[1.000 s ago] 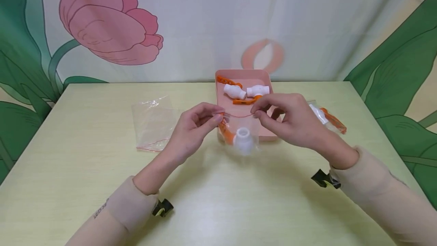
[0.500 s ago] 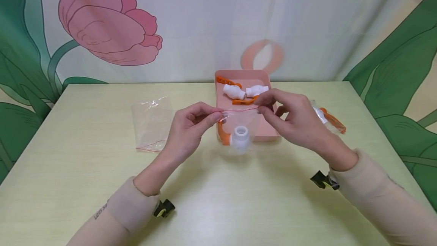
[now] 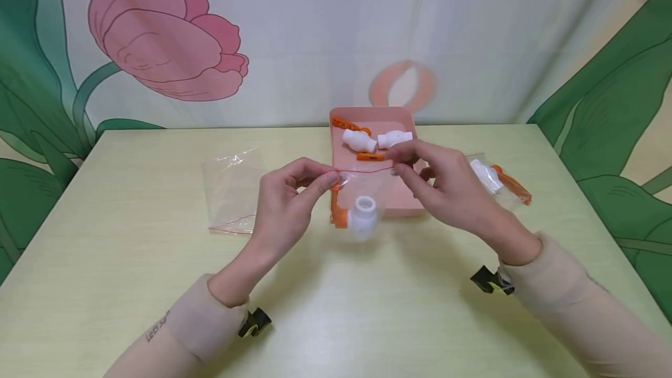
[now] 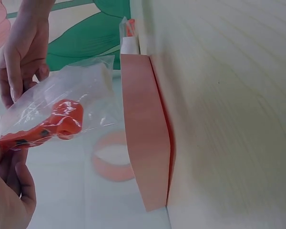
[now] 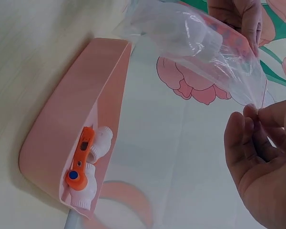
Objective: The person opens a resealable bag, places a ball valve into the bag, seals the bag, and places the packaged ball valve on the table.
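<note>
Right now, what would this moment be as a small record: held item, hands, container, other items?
held item: clear zip bag containing white ball valve with orange lever, raised above table
seal: cannot tell if closed
left hand: pinches one end of the bag's top edge
right hand: pinches the other end
container: pink tray with left valve and right valve inside
other items: flat clear bag left of tray; bagged valve right of tray

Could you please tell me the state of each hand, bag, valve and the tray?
Held bag: hanging, valve inside; seal unclear.
Left hand: pinches this bag's top edge.
Right hand: pinches the same edge.
Tray: on the table, holding two unbagged valves.
Left-side bag: lying on the table, no valve inside.
Right-side bag: lying on the table, valve inside.
</note>
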Tool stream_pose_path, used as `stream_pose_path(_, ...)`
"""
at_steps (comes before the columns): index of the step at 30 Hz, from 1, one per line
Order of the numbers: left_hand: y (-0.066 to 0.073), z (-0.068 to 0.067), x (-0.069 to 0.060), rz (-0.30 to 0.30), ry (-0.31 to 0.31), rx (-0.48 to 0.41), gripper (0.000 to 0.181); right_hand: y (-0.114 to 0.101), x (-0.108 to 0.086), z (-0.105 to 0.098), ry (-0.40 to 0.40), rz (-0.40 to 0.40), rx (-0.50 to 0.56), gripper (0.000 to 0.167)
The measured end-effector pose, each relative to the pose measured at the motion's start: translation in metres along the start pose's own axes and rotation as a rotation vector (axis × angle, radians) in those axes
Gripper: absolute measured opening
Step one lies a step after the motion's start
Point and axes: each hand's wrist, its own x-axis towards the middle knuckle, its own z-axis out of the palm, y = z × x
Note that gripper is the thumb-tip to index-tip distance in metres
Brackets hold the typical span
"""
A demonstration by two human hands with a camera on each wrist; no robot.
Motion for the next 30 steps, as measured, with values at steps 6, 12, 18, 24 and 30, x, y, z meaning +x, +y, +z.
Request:
stream_pose_path(6,0.002,0.000,-0.001,0.025,0.030,0.000,0.006,0.001,-0.002,0.005,-0.041,0.129,0.105,0.019)
stream_pose_path(12,0.007,-0.001,-0.003,0.027,0.042,-0.001,0.007,0.003,-0.006,0.008,-0.067,0.204,0.133,0.006)
stream_pose_path(18,0.005,-0.001,-0.004,0.006,0.034,-0.038,0.009,0.006,-0.009,0.009,-0.014,0.184,0.237,0.004)
stream_pose_path(24,0.002,0.000,-0.003,-0.016,0.025,-0.081,0.011,0.007,-0.010,0.008,0.011,0.158,0.315,0.004)
stream_pose_path(30,-0.002,0.001,-0.001,-0.024,-0.016,-0.164,0.010,0.006,-0.008,0.005,0.018,0.147,0.314,0.004)
